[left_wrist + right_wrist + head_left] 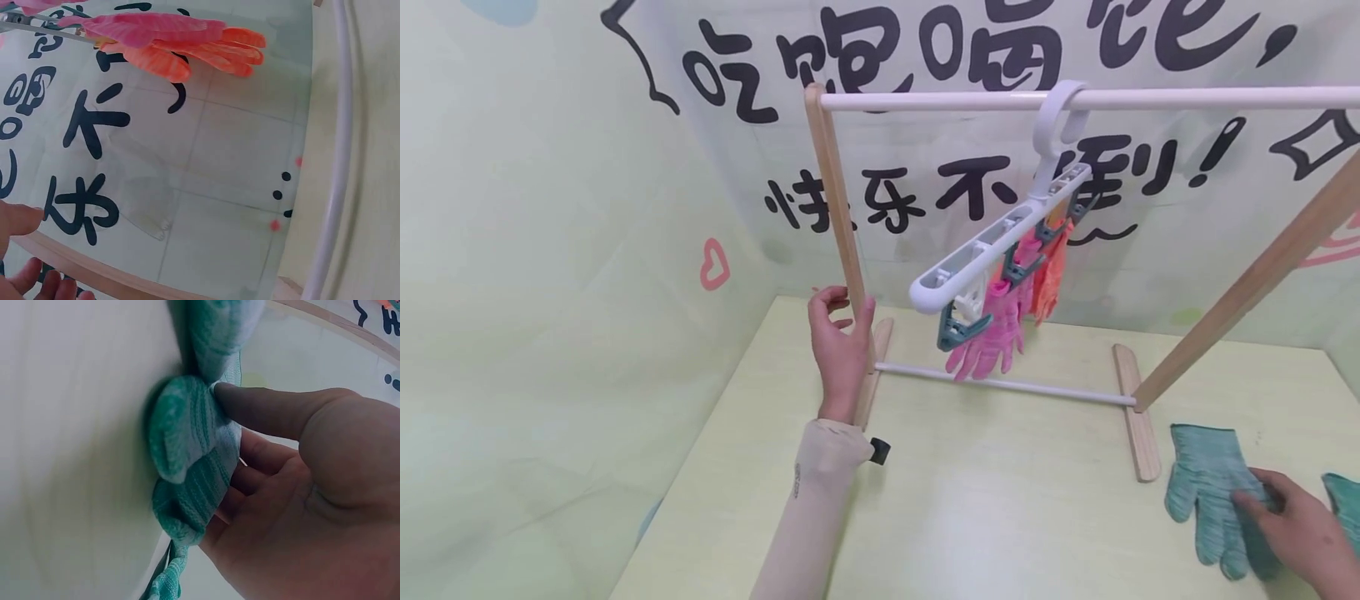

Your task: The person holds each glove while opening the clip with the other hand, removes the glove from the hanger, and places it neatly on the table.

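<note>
My right hand (1303,529) pinches a green knitted glove (1210,475) near its fingers, at the right of the table. In the right wrist view the thumb presses on one side of the glove (200,437), with the fingers behind it. My left hand (842,346) is at the left wooden post (838,200) of a drying stand, thumb and loosely bent fingers on either side. On the stand's top rod (940,102) hangs a grey-white clip hanger (992,242). A pink glove (996,337) and an orange glove (1051,279) hang from its clips.
A second green glove (1347,504) lies at the right edge. The stand's right post (1247,283) slants between the right hand and the hanger. A low white rod (1015,386) joins the feet. A dark green clip (958,329) hangs at the hanger's near end.
</note>
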Demonstrator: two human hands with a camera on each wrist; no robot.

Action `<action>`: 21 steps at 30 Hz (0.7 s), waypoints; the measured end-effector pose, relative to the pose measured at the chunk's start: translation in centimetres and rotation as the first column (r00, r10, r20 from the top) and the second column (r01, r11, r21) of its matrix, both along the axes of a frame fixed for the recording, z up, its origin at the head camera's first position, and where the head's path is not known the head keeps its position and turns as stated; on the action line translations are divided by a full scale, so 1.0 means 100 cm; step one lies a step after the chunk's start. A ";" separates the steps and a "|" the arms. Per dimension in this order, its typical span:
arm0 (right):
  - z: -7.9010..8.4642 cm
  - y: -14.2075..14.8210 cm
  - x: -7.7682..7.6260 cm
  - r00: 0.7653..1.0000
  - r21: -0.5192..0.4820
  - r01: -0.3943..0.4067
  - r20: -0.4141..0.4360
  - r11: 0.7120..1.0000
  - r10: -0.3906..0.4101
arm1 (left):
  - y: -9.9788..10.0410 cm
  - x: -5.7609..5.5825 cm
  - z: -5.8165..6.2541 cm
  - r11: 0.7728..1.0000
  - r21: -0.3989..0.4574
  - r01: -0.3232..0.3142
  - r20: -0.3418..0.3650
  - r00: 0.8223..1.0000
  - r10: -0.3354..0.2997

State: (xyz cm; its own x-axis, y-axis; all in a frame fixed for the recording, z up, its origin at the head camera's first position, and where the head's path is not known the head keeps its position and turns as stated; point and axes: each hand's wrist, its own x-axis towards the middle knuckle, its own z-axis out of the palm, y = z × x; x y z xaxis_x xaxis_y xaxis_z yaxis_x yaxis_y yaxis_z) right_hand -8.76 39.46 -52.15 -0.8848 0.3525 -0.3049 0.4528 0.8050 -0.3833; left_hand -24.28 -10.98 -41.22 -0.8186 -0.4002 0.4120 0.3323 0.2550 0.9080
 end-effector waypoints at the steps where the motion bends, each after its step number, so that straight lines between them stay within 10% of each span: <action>1: 0.000 -0.001 0.000 1.000 -0.006 0.001 0.003 1.000 -0.001 | 0.000 -0.001 -0.002 1.000 -0.011 0.000 0.013 1.000 0.000; 21: 0.005 -0.003 0.001 1.000 -0.012 0.010 0.018 1.000 -0.010 | -0.010 -0.009 -0.032 0.993 -0.011 0.113 0.136 0.985 -0.111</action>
State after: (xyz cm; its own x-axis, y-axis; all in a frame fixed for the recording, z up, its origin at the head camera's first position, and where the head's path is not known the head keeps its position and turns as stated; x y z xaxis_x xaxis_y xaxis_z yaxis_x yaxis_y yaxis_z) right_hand -8.68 39.15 -51.68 -0.8755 0.3572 -0.3254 0.4677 0.7957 -0.3849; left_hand -25.18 -12.02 -44.39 -0.9064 -0.2960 0.3014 0.2346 0.2408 0.9418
